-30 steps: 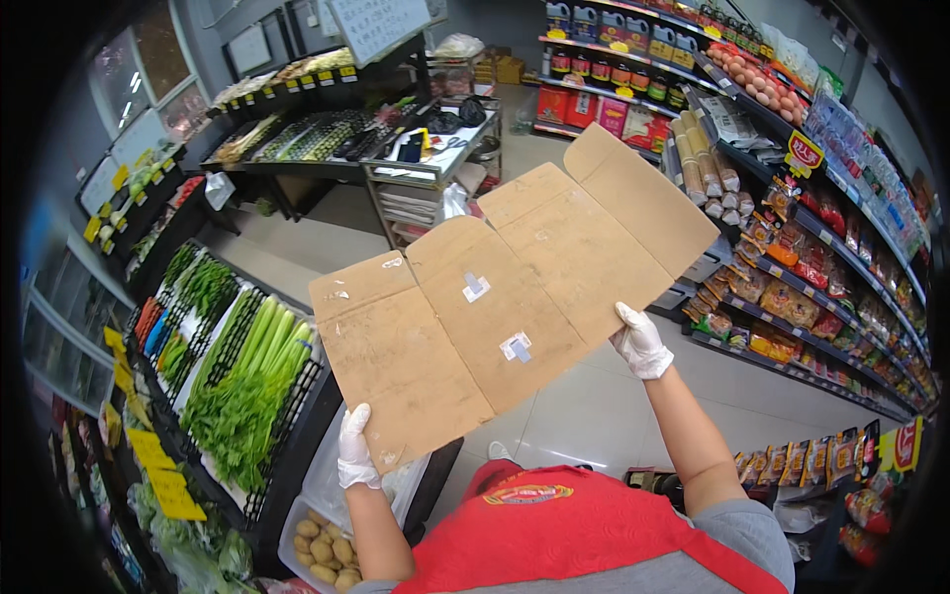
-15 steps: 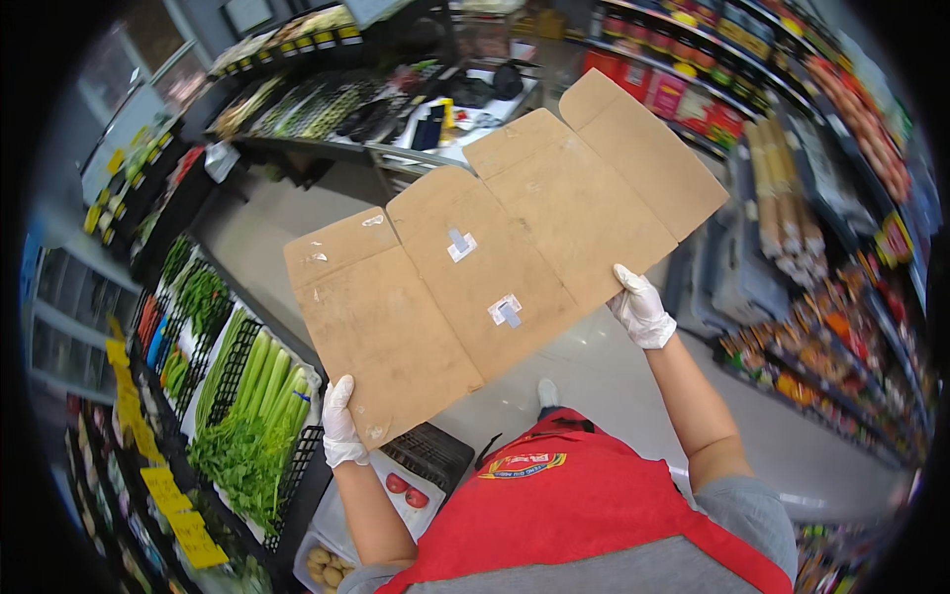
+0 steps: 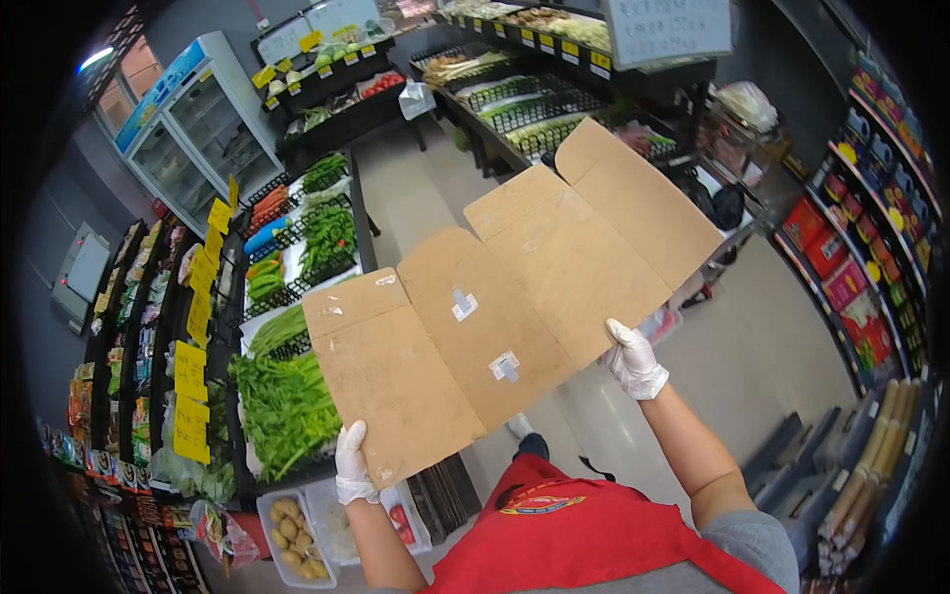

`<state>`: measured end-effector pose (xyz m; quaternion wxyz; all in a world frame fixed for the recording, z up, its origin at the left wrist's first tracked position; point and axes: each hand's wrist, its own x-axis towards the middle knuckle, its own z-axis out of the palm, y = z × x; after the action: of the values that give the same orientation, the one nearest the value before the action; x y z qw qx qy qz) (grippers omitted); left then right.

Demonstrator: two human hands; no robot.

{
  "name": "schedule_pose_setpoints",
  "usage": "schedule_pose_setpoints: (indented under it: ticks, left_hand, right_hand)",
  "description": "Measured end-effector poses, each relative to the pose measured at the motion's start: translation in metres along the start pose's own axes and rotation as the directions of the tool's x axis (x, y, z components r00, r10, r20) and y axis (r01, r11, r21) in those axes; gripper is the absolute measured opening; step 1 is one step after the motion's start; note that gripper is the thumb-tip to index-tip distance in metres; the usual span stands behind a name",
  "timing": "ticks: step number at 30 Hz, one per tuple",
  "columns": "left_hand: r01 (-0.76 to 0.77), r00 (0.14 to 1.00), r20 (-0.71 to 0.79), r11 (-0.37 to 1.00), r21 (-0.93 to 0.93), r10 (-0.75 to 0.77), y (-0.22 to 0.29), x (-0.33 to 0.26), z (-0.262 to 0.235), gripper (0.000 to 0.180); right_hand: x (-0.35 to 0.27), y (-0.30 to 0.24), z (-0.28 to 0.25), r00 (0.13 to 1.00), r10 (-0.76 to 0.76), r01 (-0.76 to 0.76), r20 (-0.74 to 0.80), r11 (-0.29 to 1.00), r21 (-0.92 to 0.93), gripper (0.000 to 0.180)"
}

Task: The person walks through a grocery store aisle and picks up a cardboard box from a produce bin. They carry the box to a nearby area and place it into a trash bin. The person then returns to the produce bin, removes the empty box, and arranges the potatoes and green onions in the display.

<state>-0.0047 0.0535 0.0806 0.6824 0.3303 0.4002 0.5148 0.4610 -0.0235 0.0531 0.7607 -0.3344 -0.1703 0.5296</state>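
Note:
Spread out in front of me is an unfolded cardboard box (image 3: 475,337), brown, creased and scuffed, with two white-and-grey stickers on its middle panel. My left hand (image 3: 353,463), in a white glove, grips its near left corner. My right hand (image 3: 634,361), gloved the same way, pinches the near edge farther right. Thumbs show on top of the sheet, while the other fingers are partly hidden beneath it. The cardboard is held up in the air, tilted, its right end farther from me.
Left of me runs a vegetable stand with leafy celery (image 3: 287,406). Low beside it are a tub of potatoes (image 3: 295,540) and a black crate (image 3: 443,495). A glass-door fridge (image 3: 203,124) stands far left, produce racks (image 3: 534,104) ahead, stocked shelves (image 3: 841,238) at right.
My view has swung to the left, bringing the fridge and more of the vegetable stand into sight. Both hands keep their grip on the cardboard, which sits slightly lower in the picture.

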Motion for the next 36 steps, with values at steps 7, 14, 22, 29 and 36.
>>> schedule_pose_setpoints:
  ticks: [7,14,22,29,36]
  left_hand:
    - [-0.035,0.998,-0.052,0.996,-0.083,0.031,0.02,0.154,0.03,0.047]
    - [-0.017,1.0,-0.025,0.997,-0.082,0.015,0.061,0.303,0.086,0.047]
    - [-0.015,0.997,-0.079,0.993,-0.118,0.006,0.078,0.493,0.139,0.049]
    - [-0.117,0.979,-0.177,0.99,-0.084,0.1,0.123,0.616,0.186,0.056]
    - [-0.135,0.934,-0.345,0.986,-0.102,0.092,0.138,0.741,0.191,0.057]
  right_hand:
    - [0.191,-0.001,0.024,0.997,-0.007,0.009,0.071,1.0,-0.022,0.047]
    - [0.345,-0.001,0.052,1.0,0.001,0.0,-0.024,0.998,0.07,0.044]
    - [0.565,-0.005,0.072,0.998,-0.054,0.051,0.023,0.994,0.095,0.045]
    - [0.771,0.003,0.129,0.986,0.102,-0.112,0.131,0.991,0.068,0.045]
    - [0.932,0.051,0.189,0.947,0.275,-0.277,0.167,0.961,-0.013,0.047]
